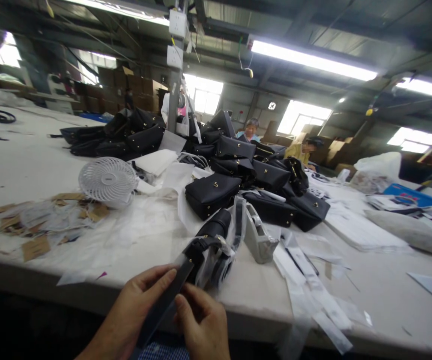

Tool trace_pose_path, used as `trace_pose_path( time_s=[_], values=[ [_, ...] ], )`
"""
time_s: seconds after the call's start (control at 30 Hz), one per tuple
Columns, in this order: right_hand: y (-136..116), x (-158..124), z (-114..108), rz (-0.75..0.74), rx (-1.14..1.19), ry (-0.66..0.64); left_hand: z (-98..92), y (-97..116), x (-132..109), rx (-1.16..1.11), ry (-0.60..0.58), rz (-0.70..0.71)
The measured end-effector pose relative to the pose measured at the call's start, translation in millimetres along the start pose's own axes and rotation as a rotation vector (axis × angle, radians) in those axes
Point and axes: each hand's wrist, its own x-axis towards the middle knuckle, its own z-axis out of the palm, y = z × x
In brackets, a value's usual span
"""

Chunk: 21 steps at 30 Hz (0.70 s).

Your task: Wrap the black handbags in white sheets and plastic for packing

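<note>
A long black strap [165, 296] runs from the table edge down towards my body. My left hand [140, 300] is closed on its left side, thumb laid along the strap. Lower down on the other side, my right hand [204, 320] pinches the strap's edge between thumb and fingers. Beyond my fingers, the strap leads to a coiled black bundle [216, 225] with metal fittings, partly covered in clear plastic. A grey tape dispenser [263, 245] stands just right of this bundle. Black handbags [213, 192] with gold-coloured fittings are heaped behind it.
A white round fan [107, 180] stands on the white table [43, 167] at left, near brown cardboard scraps [35, 247]. White strips [306, 285] hang over the front edge at right. Beyond the bags are people [251, 131], a metal post [173, 100] and stacked cartons [136, 87].
</note>
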Motion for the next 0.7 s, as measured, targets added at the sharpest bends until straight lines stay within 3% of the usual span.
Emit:
trace_pose_path(
  time_s=[0.2,0.43,0.57,0.7],
  values=[
    [-21.3,10.7,2.1,0.077,-0.011,-0.013,2.6,5.6,3.6,0.004,-0.048,0.015],
    [-27.7,11.9,4.9,0.144,0.050,0.043,-20.6,13.5,-0.4,0.253,-0.120,0.042],
    [-27.2,14.9,5.6,0.163,0.069,0.038,-29.7,5.5,-2.6,0.316,-0.064,0.077],
    [-26.9,20.0,8.3,0.162,0.009,0.075,-22.3,-1.2,0.1,0.325,0.008,0.148]
  ],
)
